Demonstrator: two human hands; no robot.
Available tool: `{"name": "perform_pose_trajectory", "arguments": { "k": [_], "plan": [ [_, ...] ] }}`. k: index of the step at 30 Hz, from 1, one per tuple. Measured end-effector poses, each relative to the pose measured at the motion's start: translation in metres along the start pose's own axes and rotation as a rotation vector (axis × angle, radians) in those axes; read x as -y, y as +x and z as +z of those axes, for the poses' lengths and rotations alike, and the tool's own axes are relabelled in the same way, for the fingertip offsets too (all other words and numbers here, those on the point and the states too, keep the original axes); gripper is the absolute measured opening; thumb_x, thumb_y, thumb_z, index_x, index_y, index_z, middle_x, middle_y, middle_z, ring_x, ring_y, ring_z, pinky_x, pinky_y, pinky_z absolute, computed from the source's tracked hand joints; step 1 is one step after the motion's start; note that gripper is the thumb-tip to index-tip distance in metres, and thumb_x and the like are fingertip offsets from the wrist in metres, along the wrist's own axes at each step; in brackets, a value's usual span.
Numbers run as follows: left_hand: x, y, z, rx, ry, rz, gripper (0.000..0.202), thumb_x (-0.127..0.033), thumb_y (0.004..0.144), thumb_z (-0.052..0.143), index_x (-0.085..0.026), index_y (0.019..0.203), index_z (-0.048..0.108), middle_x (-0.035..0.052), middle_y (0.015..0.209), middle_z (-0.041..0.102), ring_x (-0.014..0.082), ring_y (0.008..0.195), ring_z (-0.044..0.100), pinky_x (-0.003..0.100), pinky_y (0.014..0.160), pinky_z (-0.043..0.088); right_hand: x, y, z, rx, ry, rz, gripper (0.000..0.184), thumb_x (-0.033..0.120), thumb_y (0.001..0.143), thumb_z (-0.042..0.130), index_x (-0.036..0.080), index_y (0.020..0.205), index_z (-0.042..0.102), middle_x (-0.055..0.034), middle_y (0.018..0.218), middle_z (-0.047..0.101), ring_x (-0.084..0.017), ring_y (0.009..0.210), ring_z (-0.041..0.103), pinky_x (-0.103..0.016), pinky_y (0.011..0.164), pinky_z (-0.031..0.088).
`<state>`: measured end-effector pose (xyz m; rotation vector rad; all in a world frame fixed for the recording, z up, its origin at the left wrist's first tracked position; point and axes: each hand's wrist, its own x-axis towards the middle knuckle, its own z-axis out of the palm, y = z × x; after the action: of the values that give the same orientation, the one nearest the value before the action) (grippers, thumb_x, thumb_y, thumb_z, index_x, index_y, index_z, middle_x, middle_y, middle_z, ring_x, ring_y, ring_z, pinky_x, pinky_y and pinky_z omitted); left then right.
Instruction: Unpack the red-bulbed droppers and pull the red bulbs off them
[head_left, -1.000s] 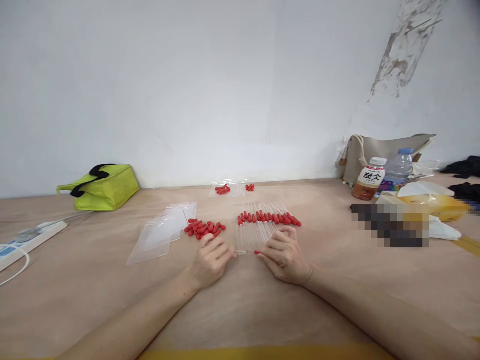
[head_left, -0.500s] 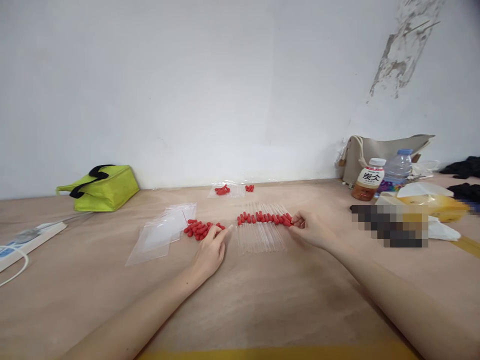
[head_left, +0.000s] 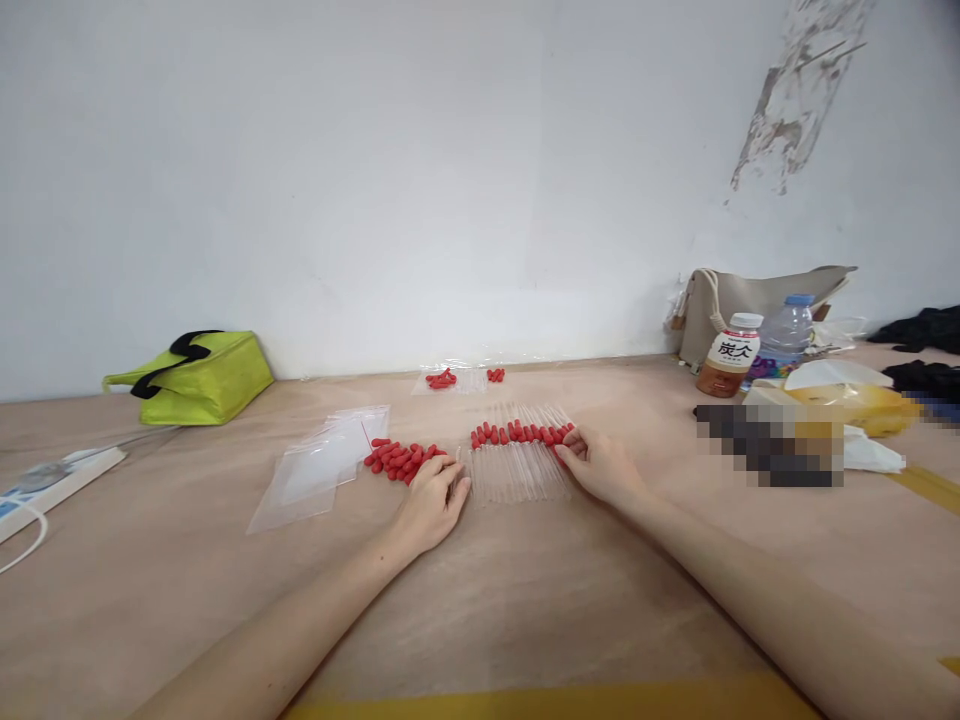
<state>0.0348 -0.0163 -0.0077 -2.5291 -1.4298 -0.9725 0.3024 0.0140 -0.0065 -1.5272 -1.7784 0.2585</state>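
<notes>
Small red double-ended pieces (head_left: 520,433) form a row across several thin clear sticks (head_left: 519,474) lying side by side on the brown surface. At the row's right end, the thumb and fingers of my right hand (head_left: 600,467) close around the last red piece. My left hand (head_left: 431,508) rests left of the sticks, its fingers curled. Something thin and clear shows by its fingertips, but I cannot make out what it holds. Beside that hand lies a loose pile of red pieces (head_left: 394,458). Overlapping clear plastic bags (head_left: 311,478) spread out left of the pile.
Near the wall lie clear packets with red pieces (head_left: 442,379). A lime-green bag (head_left: 217,380) and a power strip (head_left: 67,490) are on the left. To the right stand a brown-drink bottle (head_left: 729,358), a clear bottle (head_left: 784,335), a beige bag (head_left: 739,290) and yellow packaging (head_left: 855,400).
My right hand has shifted slightly left against the row's end. My left fingers have curled in more, the outstretched index finger drawing back. The whole view has moved slightly.
</notes>
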Motion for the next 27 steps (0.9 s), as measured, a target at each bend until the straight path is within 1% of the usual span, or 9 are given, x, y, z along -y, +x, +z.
{"name": "perform_pose_trajectory", "arguments": {
  "k": [2,4,7,11,16,19,21,24,27],
  "plan": [
    [-0.003,0.0,-0.002,0.021,-0.011,-0.021,0.025,-0.028,0.083,0.045,-0.014,0.098,0.061,0.0101,0.1,0.058,0.0211,0.095,0.054,0.036,0.085,0.045,0.003,0.002,-0.003,-0.017,-0.045,-0.002,0.018,0.035,0.075,0.05,0.02,0.079,0.059,-0.0023,0.073,0.064,-0.015,0.067,0.057,-0.024,0.055,0.036],
    [-0.005,0.0,-0.005,0.038,-0.038,-0.059,0.028,-0.028,0.084,0.044,-0.014,0.103,0.059,0.0097,0.103,0.058,0.0212,0.097,0.054,0.036,0.086,0.044,0.008,0.006,-0.005,-0.027,-0.133,-0.043,0.021,0.038,0.075,0.05,0.019,0.076,0.06,-0.0029,0.074,0.063,-0.016,0.072,0.056,-0.025,0.061,0.035],
    [-0.005,-0.001,-0.009,0.047,-0.107,-0.123,0.03,-0.026,0.085,0.041,-0.015,0.11,0.055,0.0084,0.105,0.059,0.0183,0.091,0.057,0.034,0.083,0.046,0.017,0.014,-0.006,-0.041,-0.288,-0.078,0.028,0.043,0.076,0.048,0.02,0.067,0.063,-0.0034,0.071,0.061,-0.018,0.076,0.053,-0.029,0.067,0.032],
    [-0.001,-0.006,-0.01,0.011,-0.176,-0.171,0.026,-0.022,0.084,0.04,-0.016,0.106,0.054,0.0068,0.104,0.06,0.0164,0.084,0.059,0.032,0.079,0.047,0.023,0.021,0.0,-0.05,-0.416,-0.059,0.033,0.045,0.074,0.047,0.02,0.059,0.063,-0.004,0.069,0.06,-0.019,0.073,0.052,-0.034,0.07,0.027],
    [0.003,-0.009,-0.007,-0.007,-0.235,-0.215,0.024,-0.019,0.082,0.043,-0.018,0.104,0.052,0.0052,0.099,0.061,0.0159,0.081,0.059,0.032,0.075,0.048,0.023,0.024,0.008,-0.063,-0.429,-0.019,0.03,0.038,0.074,0.046,0.02,0.056,0.062,-0.0045,0.069,0.061,-0.019,0.071,0.052,-0.034,0.069,0.026],
    [0.002,-0.008,-0.008,-0.033,-0.248,-0.208,0.022,-0.019,0.081,0.045,-0.017,0.101,0.052,0.0052,0.094,0.06,0.0147,0.077,0.058,0.029,0.067,0.048,0.024,0.025,0.003,-0.101,-0.363,0.022,0.027,0.036,0.073,0.048,0.019,0.057,0.062,-0.0043,0.068,0.061,-0.019,0.072,0.053,-0.035,0.071,0.027],
    [0.0,-0.008,-0.01,-0.045,-0.243,-0.181,0.019,-0.02,0.081,0.045,-0.017,0.099,0.053,0.0046,0.09,0.059,0.014,0.073,0.057,0.026,0.062,0.048,0.026,0.025,-0.003,-0.146,-0.266,0.022,0.024,0.036,0.072,0.05,0.02,0.059,0.063,-0.0037,0.068,0.061,-0.018,0.072,0.052,-0.033,0.071,0.029],
    [-0.004,-0.008,-0.013,-0.067,-0.204,-0.124,0.02,-0.021,0.082,0.046,-0.018,0.101,0.052,0.0047,0.09,0.056,0.0141,0.074,0.055,0.026,0.062,0.047,0.03,0.018,-0.009,-0.18,-0.09,-0.105,0.019,0.035,0.071,0.054,0.019,0.064,0.064,-0.0022,0.064,0.057,-0.016,0.069,0.051,-0.029,0.067,0.033],
    [-0.006,-0.008,-0.018,-0.186,-0.065,-0.051,0.032,-0.023,0.08,0.049,-0.017,0.112,0.048,0.0082,0.102,0.053,0.0188,0.09,0.051,0.034,0.077,0.044,0.033,0.002,-0.007,-0.153,0.025,-0.342,0.015,0.031,0.074,0.055,0.019,0.071,0.063,-0.0019,0.063,0.053,-0.016,0.069,0.049,-0.028,0.067,0.035]
  ]
}}
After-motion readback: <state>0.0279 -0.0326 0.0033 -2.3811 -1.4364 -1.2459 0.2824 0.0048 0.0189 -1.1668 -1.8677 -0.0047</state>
